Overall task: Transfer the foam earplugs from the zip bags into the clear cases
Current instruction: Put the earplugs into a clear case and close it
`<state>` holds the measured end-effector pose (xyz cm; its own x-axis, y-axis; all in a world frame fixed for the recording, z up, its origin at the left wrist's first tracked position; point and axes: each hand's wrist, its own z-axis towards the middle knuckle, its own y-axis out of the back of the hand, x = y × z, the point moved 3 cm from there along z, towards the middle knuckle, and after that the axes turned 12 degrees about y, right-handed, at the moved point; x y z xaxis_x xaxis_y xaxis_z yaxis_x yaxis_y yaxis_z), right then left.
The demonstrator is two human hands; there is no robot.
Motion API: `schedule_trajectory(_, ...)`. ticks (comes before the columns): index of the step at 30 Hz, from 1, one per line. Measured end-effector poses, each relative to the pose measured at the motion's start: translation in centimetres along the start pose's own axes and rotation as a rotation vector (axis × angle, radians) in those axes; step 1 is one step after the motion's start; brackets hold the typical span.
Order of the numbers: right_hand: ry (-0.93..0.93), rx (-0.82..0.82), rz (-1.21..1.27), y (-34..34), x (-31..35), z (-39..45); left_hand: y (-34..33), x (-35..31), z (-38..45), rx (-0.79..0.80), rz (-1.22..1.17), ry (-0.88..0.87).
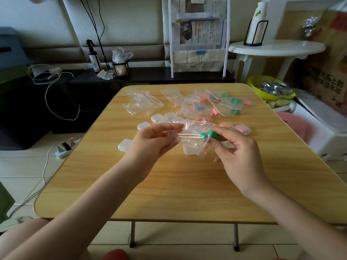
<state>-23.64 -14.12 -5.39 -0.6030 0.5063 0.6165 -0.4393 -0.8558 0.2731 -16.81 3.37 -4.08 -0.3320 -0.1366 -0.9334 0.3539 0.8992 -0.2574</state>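
Above the middle of the wooden table [169, 184], my left hand [152, 141] pinches the closed end of a clear zip bag [193, 136]. My right hand [238, 152] pinches green foam earplugs [209, 135] at the bag's open end. Clear cases lie behind and under the bag: one [125, 144] left of my left hand, others [157, 117] in a small cluster. Two cases at the right hold orange [225, 125] and pink earplugs [242, 128]. Filled zip bags [230, 102] lie at the far right, empty bags [140, 104] at the far left.
A yellow bowl [253, 85] and a white storage box [319, 124] stand off the table's right edge. A dark low cabinet [150, 76] with a spray bottle [93, 59] runs behind. A power strip and cables [62, 149] lie on the floor at the left.
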Motion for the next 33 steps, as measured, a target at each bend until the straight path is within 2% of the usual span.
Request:
schedule_trajectory(2,-0.081,0.002,0.052,0.0,-0.4,0.0,0.1,-0.6,0.1,-0.020,0.062,-0.040)
schedule_trajectory(5,-0.122,-0.001,0.003,0.1,-1.1,0.0,0.4,-1.6,0.5,-0.052,0.094,-0.088)
schedule_trajectory(8,-0.072,0.030,-0.201,0.4,-1.0,0.2,0.7,-2.2,1.0,-0.086,0.184,-0.142)
schedule_trajectory(10,-0.017,0.066,-0.369,0.7,-0.8,0.4,1.4,-2.5,1.3,-0.155,0.265,-0.180)
schedule_trajectory(12,-0.021,0.072,-0.422,1.2,-0.8,0.7,2.5,-3.1,2.0,-0.239,0.321,-0.222)
schedule_trajectory(16,-0.043,0.068,-0.373,1.5,-0.7,1.1,5.6,-4.5,4.8,-0.367,0.313,-0.238)
schedule_trajectory(20,-0.118,0.085,-0.282,1.3,-0.9,0.9,8.0,-5.1,7.8,-0.416,0.315,-0.183)
schedule_trajectory(27,-0.174,0.109,-0.247,1.2,-1.5,1.0,9.1,-3.7,10.7,-0.509,0.798,-0.037)
schedule_trajectory(33,-0.194,0.106,-0.236,1.1,-1.7,1.1,9.0,-4.3,9.3,-0.664,0.862,-0.159)
